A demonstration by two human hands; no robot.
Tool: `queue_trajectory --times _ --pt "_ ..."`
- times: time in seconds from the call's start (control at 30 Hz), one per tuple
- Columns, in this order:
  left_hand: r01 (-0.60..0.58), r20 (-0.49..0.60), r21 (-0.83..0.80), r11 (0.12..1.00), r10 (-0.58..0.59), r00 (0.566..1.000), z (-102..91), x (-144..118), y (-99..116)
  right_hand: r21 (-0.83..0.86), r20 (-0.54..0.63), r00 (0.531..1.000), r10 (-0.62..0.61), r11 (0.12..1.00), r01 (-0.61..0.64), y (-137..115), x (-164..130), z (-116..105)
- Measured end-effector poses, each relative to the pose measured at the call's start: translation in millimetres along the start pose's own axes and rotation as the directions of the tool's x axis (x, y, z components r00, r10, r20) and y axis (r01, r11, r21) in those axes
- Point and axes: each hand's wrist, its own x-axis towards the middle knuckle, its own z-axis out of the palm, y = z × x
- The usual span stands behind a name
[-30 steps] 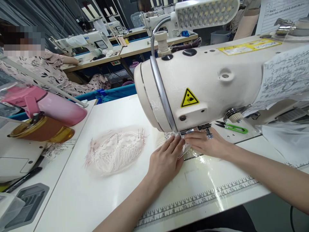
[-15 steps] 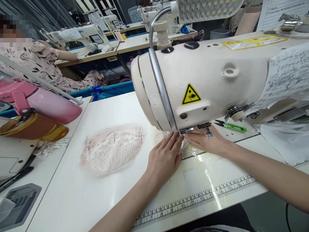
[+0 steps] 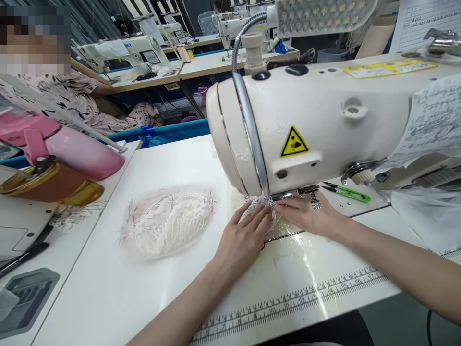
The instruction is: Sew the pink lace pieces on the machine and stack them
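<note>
Now both hands lie flat w/ fingers spread on a small lace piece (image 3: 260,207) under the head of the sewing machine (image 3: 306,125), approx. center of view. Left hand (image 3: 242,235) presses it from 7 o'clock, palm down, nothing gripped; right hand (image 3: 309,215) presses from 4 o'clock, fingertips touching the lace just beside the presser foot (image 3: 284,196) (needle itself hidden by the machine head). The 2 hands nearly meet at the foot. A stack of finished lace pieces (image 3: 167,222) sits on the white table (image 3: 144,288) at 9 o'clock from the hands, well apart. Green thread snips (image 3: 347,192) lie at 2 o'clock of the right hand, near the machine base. A pink bottle (image 3: 72,151) lies far out at 10 o'clock, on the next table.
</note>
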Motion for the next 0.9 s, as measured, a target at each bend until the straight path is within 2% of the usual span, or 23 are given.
queue_trajectory --times 0.07,0.13,0.4,0.6,0.9 --pt "0.021 0.016 -0.009 1.000 -0.021 1.000 -1.8 0 -2 -0.133 -0.044 0.998 -0.052 0.990 0.046 -1 -1 5" --pt "0.046 0.029 -0.015 0.999 -0.045 0.999 -3.9 0 -3 -0.172 -0.050 0.996 -0.080 0.983 0.070 -2 -2 9" --pt "0.068 0.030 -0.024 0.997 -0.067 0.997 -7.7 3 -5 0.086 -0.017 0.997 -0.075 0.993 0.076 -9 -2 22" --pt "0.059 0.066 -0.081 0.995 -0.053 0.996 -5.1 2 -7 0.142 -0.050 0.993 -0.105 0.984 0.111 -13 -5 23" --pt "0.076 0.096 -0.045 0.996 -0.071 0.993 -5.7 2 -7 0.139 -0.064 0.990 -0.126 0.981 0.134 -11 -5 27"
